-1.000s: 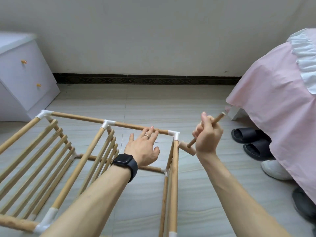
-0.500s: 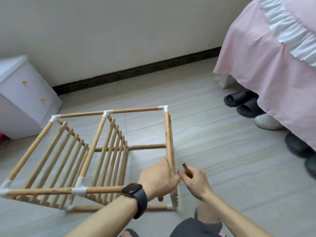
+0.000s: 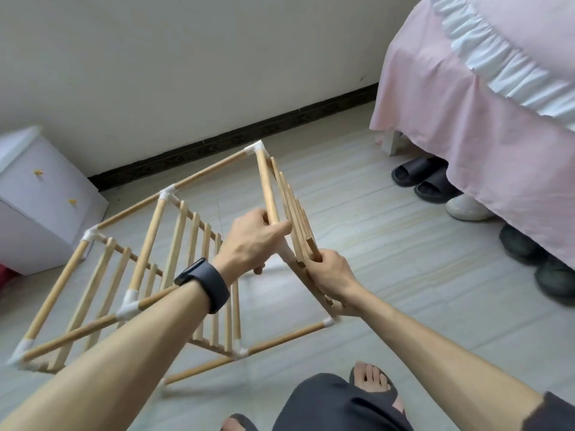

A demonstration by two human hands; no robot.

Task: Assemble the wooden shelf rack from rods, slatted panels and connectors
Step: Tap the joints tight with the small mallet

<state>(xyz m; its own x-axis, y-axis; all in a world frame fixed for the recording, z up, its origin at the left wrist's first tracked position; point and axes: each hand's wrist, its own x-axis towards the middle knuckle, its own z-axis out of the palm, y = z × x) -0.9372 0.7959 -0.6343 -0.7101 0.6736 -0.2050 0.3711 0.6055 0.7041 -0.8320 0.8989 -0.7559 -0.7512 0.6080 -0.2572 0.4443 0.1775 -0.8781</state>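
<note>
Your pale wooden shelf rack (image 3: 214,169) lies on its side on the tiled floor (image 3: 389,250). Its long axis runs away from you to the left, toward the white drawer cabinet (image 3: 40,219). Both of your hands are at its right end.

Your left hand (image 3: 255,241) is wrapped round the round wooden end rod (image 3: 267,188), which slants up and away to a far corner. Your right hand (image 3: 329,275) is curled round a short darker wooden stick (image 3: 312,248) and sits against the near edge of the slatted wooden end panel (image 3: 291,206). I cannot tell whether it grips that panel too.

The panel lies between your hands, just right of the left one, and its slats run roughly along the end rod. Your right hand is the nearer one, so any seating push on it should probably come from that side while the left braces the rod.

I count three slatted panels, the end one and two further left. At least eight white plastic connectors (image 3: 256,148) are visible. A blurred corner low down may be another.
</note>
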